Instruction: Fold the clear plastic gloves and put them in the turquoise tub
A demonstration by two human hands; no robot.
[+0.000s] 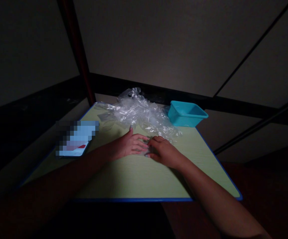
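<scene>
A small clear plastic piece (144, 152) lies on the light green table (144, 179), between my two hands. My left hand (129, 144) is open, its fingers apart and pointing right, with the fingertips over the plastic piece. At the plastic's right side is my right hand (165, 152), its fingers bent and the thumb and fingertips closed on its edge. Just beyond both hands spreads a crumpled heap of clear plastic bags (139, 111).
A turquoise bin (183, 119) stands at the table's back right corner. A lit phone or tablet (77, 141), partly pixelated, lies at the left edge. A dark wall panel (146, 43) rises behind the table.
</scene>
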